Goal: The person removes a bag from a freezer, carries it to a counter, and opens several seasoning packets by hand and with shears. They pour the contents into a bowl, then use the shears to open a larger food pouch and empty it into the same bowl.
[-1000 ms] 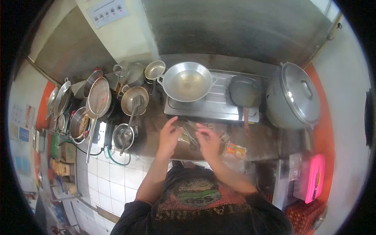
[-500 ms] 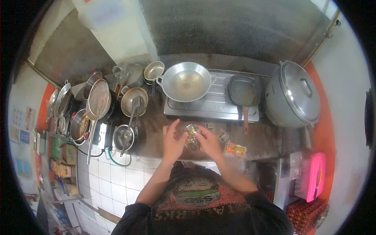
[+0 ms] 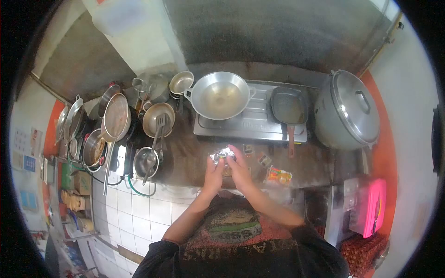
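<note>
A small shiny silver packet (image 3: 222, 153) is held between my two hands, in front of the stove. My left hand (image 3: 213, 175) grips its left side, with the thumb on top. My right hand (image 3: 238, 167) closes on the right side, its thumb near the other one. Just right of my hands, small packets (image 3: 264, 160) and a colourful orange and green packet (image 3: 279, 176) lie on the counter (image 3: 185, 160).
Behind my hands, a two-burner stove (image 3: 241, 131) bears a wide silver wok (image 3: 220, 96) and a square pan (image 3: 289, 106). A large lidded pot (image 3: 345, 111) stands right. Several pans, strainers and a steel bowl (image 3: 146, 162) are at the left.
My hands have come closer together, and the right one has moved left. The packet has been turned or lifted, showing more of its silver surface.
</note>
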A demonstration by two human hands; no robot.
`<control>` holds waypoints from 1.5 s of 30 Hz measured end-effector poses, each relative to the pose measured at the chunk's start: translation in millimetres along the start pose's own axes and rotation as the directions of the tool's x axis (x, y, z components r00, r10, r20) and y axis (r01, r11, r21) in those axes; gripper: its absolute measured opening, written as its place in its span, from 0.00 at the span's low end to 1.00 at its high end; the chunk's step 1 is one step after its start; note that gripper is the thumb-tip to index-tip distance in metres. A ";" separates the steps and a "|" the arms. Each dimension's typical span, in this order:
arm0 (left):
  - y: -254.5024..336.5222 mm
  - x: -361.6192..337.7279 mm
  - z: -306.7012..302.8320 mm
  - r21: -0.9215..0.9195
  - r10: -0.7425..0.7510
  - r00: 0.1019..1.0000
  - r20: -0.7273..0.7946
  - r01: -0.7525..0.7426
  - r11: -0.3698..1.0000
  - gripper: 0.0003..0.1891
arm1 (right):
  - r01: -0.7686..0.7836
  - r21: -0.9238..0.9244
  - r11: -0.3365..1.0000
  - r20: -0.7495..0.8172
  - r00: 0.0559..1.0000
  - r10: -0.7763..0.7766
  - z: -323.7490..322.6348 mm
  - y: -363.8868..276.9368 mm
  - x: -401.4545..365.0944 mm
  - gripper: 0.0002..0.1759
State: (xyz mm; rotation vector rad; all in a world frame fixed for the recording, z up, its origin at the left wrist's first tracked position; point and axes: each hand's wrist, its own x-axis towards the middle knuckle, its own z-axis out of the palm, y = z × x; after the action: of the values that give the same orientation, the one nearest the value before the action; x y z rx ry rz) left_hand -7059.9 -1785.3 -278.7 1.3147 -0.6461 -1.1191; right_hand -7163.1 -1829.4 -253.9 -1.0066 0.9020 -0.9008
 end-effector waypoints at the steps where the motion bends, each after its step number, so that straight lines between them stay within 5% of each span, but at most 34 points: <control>1: 0.0 -1.9 0.4 -0.039 -0.007 1.000 -0.004 0.007 0.999 0.15 | 0.017 -0.014 1.000 0.030 0.999 -0.016 -1.6 3.1 0.8 0.28; 7: -3.3 -3.0 -7.2 -0.305 -0.140 0.990 0.015 0.138 0.942 0.14 | 0.145 -0.235 0.961 0.081 0.988 -0.129 -9.9 24.5 8.2 0.28; 12: -11.8 -3.5 -11.5 -0.274 -0.188 0.982 0.020 0.186 0.943 0.15 | -0.084 -0.208 0.974 -0.025 0.996 0.080 -15.0 22.7 4.8 0.24; 19: -13.1 -5.6 -0.5 -0.214 -0.202 0.977 -0.062 0.184 0.959 0.14 | 0.094 -0.370 0.924 -0.191 0.966 -0.175 -8.5 45.1 4.0 0.22; 24: -20.0 -5.5 -2.5 -0.077 -0.092 0.993 -0.077 0.086 0.993 0.14 | 0.030 -0.304 0.952 -0.229 0.968 -0.103 -8.6 34.4 2.2 0.21; 28: -29.0 -12.4 -32.8 0.271 -0.082 0.996 -0.037 0.089 0.958 0.14 | 0.105 -0.389 0.915 0.027 0.994 -0.102 -18.7 24.0 1.2 0.21; 30: -27.3 -35.4 -52.0 0.245 -0.217 0.975 0.048 0.200 0.949 0.14 | 0.196 -0.378 0.905 0.262 0.960 -0.098 -33.2 26.9 -4.5 0.21; 33: -24.3 -80.0 -66.1 0.277 -0.293 0.945 0.148 0.244 0.929 0.13 | -0.257 -0.439 0.861 0.446 0.769 0.458 -41.1 15.9 -30.4 0.22; 36: -29.2 -95.4 -69.3 0.229 -0.359 0.916 0.178 0.316 0.921 0.15 | -0.253 -0.535 0.806 0.368 0.789 0.492 -36.2 8.7 -45.7 0.20; 39: -29.6 -94.8 -64.7 0.262 -0.323 0.928 0.187 0.270 0.927 0.17 | -0.052 -0.492 0.869 0.375 0.888 0.266 -41.3 43.1 -43.2 0.21; 41: -10.3 -86.6 -44.0 0.309 -0.280 0.952 0.121 0.232 0.923 0.18 | -0.068 -0.471 0.880 0.277 0.935 0.221 -32.2 35.5 -43.1 0.21; 44: 4.0 -68.2 -33.4 0.335 -0.484 0.863 0.145 0.417 0.845 0.16 | -0.181 -0.301 0.936 0.128 0.965 0.228 -12.3 18.5 -39.9 0.22; 45: 0.4 -63.8 -30.7 0.334 -0.396 0.909 0.132 0.335 0.881 0.15 | -0.228 -0.215 0.950 0.082 0.965 0.250 -8.4 14.8 -37.2 0.22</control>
State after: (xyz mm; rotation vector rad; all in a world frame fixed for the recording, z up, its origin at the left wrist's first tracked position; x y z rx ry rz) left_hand -7056.6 -1715.1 -270.8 1.6532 -0.7568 -1.5195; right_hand -7181.0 -1793.7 -263.0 -1.0832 1.0142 -0.5517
